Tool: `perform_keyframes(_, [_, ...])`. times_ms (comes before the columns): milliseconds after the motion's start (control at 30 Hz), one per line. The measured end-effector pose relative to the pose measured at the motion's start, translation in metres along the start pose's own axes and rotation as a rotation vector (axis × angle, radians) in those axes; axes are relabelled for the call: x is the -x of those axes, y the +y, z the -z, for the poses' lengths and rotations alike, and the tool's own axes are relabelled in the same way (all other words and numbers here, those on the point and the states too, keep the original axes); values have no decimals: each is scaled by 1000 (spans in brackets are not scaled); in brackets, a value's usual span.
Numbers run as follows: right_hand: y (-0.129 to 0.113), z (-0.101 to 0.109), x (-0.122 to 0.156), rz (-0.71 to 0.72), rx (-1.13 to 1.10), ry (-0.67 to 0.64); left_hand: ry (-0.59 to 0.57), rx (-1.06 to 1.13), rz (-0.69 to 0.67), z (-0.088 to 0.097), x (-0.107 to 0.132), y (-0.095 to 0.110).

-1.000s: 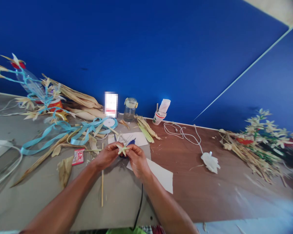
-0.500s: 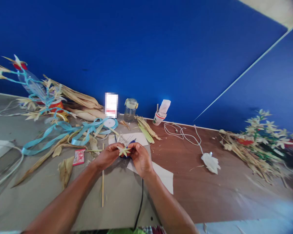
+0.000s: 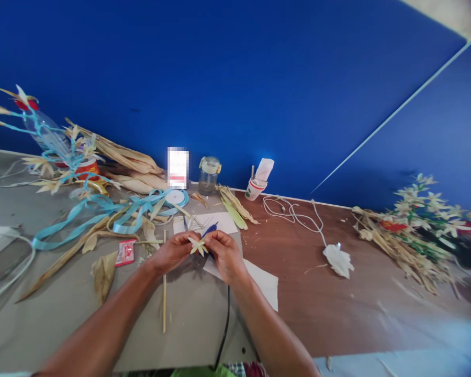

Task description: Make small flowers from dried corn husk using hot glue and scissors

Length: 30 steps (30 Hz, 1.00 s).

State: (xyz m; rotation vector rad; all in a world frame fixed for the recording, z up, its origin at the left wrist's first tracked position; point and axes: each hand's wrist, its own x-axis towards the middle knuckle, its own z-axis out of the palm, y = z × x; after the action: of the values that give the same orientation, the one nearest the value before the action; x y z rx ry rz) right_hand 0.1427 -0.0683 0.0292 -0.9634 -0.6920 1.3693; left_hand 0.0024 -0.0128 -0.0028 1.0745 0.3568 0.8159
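Observation:
A small pale star-shaped flower (image 3: 198, 247), with narrow petals like corn husk, is held up between my two hands above the table. My left hand (image 3: 173, 254) is closed around its left side, fingers pinched. From the other side, my right hand (image 3: 226, 257) pinches a petal between thumb and forefinger. Behind the fingers a blue tool (image 3: 211, 229) is partly hidden. A black cord (image 3: 226, 324) runs from below my right hand to the table's front edge. White paper (image 3: 223, 220) lies beneath, with thin sticks on it.
Light blue ribbon (image 3: 74, 209), dried husks (image 3: 121, 157) and a red packet (image 3: 125, 252) lie to the left. A glass jar (image 3: 208, 178) and paper cup (image 3: 255, 188) stand by the blue wall. White cable (image 3: 298, 217) and finished flowers (image 3: 427, 201) are at right.
My right thumb and forefinger have closed onto a petal of the flower, where they were slightly apart before. The flower has turned a little; my left hand keeps its hold.

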Motion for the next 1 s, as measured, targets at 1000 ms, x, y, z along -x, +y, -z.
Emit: perform_keyframes(1000, [-12,1,1,-1,-2,-91,-9,-3,22,1,0,-1])
